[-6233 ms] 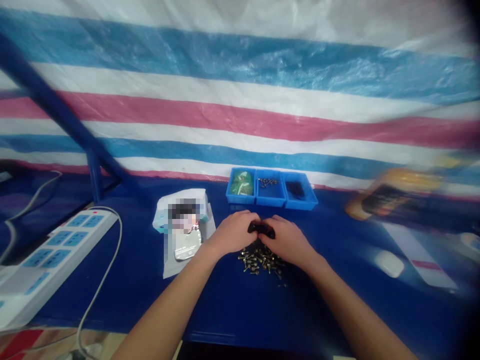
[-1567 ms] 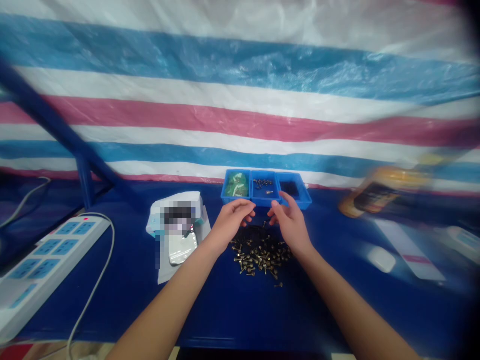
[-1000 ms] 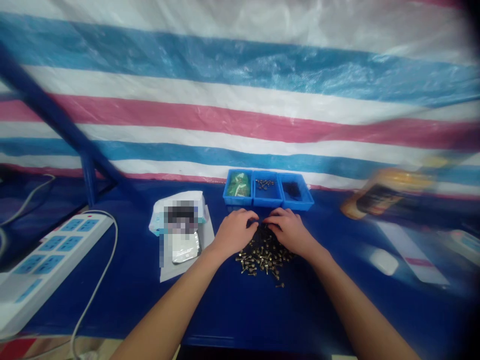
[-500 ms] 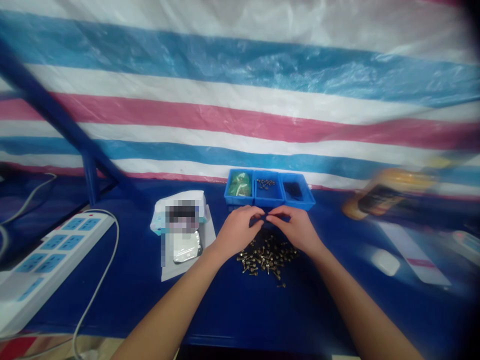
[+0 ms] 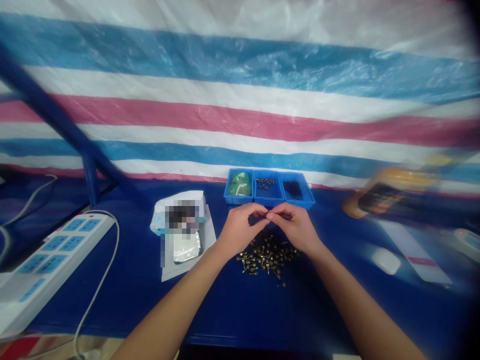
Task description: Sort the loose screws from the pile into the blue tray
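My left hand (image 5: 243, 227) and my right hand (image 5: 294, 225) meet fingertip to fingertip above the table's middle. Both are pinched closed, and whatever lies between the fingertips is too small or hidden to name. Just below them a pile of small brass-coloured screws (image 5: 264, 262) is spread on the blue table, partly covered by the hands. Behind the fingers stand three joined blue bins: the left bin (image 5: 226, 192) holds a green-and-white packet, the middle bin (image 5: 268, 196) some small metal screws, the right bin (image 5: 305, 201) a heap of small black parts.
To the left lie a white power strip (image 5: 41, 280) with a cable, and a soft white pack (image 5: 157, 212) beside a shiny silver item (image 5: 187, 250) on paper. On the right are a blurred bottle (image 5: 386, 192), a white case (image 5: 386, 261) and a white card (image 5: 412, 255). Striped sheeting hangs behind.
The fingertips of my two hands have come together, closing the small gap between them. The pile, bins and other items stay where they were.
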Available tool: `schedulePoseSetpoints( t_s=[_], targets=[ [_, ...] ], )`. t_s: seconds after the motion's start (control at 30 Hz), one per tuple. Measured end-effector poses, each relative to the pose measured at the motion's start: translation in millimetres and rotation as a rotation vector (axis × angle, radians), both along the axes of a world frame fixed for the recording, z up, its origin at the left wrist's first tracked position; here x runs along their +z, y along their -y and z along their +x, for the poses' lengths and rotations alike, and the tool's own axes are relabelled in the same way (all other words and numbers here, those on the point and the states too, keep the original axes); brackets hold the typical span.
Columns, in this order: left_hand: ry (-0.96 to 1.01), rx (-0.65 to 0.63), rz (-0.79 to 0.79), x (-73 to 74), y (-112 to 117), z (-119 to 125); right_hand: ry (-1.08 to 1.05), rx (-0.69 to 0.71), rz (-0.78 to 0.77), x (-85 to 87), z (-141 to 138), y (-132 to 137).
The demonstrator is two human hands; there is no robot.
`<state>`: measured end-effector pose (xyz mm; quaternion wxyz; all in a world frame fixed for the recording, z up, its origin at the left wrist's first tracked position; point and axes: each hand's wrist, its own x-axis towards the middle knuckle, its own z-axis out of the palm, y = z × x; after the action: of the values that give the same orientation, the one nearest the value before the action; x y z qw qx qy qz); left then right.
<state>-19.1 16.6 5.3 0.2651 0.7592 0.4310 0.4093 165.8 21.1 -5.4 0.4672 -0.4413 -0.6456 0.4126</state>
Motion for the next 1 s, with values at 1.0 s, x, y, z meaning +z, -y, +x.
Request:
schedulePoseSetpoints(
  t_s=[1.0],
  targets=[
    [0.387,0.078,-0.382,-7.4,-10,-2,-0.096,-0.063,-0.201,-11.8,0,-7]
  ],
)
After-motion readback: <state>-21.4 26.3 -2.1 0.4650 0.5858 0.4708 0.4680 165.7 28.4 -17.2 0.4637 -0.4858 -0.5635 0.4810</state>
